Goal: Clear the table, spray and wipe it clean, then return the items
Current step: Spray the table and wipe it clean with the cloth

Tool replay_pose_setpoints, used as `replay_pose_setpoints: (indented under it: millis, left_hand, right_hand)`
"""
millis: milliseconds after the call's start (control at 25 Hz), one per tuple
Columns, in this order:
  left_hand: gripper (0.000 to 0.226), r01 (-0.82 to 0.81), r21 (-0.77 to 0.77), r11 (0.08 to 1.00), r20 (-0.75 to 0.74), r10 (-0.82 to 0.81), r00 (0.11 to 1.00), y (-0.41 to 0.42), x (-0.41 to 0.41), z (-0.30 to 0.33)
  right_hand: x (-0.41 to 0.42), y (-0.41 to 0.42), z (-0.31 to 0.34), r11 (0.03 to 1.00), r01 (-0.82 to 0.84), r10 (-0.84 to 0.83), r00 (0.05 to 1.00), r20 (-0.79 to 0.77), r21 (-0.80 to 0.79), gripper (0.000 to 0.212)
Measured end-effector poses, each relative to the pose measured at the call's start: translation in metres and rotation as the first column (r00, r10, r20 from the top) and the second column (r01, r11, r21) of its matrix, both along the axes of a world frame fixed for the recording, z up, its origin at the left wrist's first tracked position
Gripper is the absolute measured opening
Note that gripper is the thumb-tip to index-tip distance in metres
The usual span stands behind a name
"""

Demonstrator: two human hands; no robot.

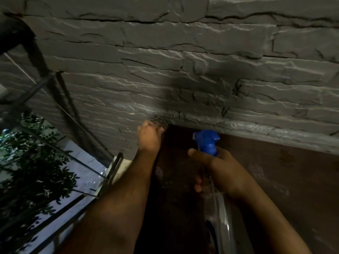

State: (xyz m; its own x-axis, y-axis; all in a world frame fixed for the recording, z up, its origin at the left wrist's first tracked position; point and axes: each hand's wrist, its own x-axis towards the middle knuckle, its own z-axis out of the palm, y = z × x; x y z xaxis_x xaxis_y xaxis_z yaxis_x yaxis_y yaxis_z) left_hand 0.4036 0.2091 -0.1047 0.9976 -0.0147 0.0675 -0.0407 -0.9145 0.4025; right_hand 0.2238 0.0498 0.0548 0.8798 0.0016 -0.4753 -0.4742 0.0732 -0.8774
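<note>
1. Head view: the right hand (222, 173) is wrapped around the neck of a clear spray bottle (218, 213), fingers curled below its blue trigger head (206, 141), which points toward the wall.
2. The bottle is held upright-to-tilted over the dark brown table (275, 180), whose surface shows faint damp-looking blotches on the right.
3. The left hand (149, 136) reaches to the table's far left corner, fingers bunched around a striped cloth (161, 121); only a small piece of the cloth shows past the knuckles, right where the tabletop meets the wall.
4. A grey stone-textured wall (174, 61) runs along the table's far edge and fills the upper part of the view.
5. To the left, a glass railing with a metal frame (110, 171) stands beside the table, with leafy green foliage (33, 162) behind it.
</note>
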Motion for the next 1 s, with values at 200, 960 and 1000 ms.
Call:
replay_pose_setpoints:
  millis: [200, 960, 1000]
  left_hand:
    - [0.030, 0.425, -0.126, 0.897, 0.049, -0.422, 0.905, 0.046, -0.077, -0.014]
    - [0.037, 0.608, -0.146, 0.781, 0.008, -0.614, 0.790, 0.081, -0.142, -0.016]
    - [0.035, 0.526, -0.162, 0.835, -0.020, -0.536, 0.844, 0.088, -0.122, -0.011]
  right_hand:
    - [-0.008, 0.000, 0.007, 1.000, -0.019, 0.018, 1.000, 0.018, 0.006, 0.026]
    - [-0.021, 0.010, -0.001, 1.000, -0.020, 0.019, 1.000, 0.019, 0.019, 0.032]
    - [-0.022, 0.007, 0.000, 1.000, -0.028, 0.027, 0.999, 0.022, 0.012, 0.033]
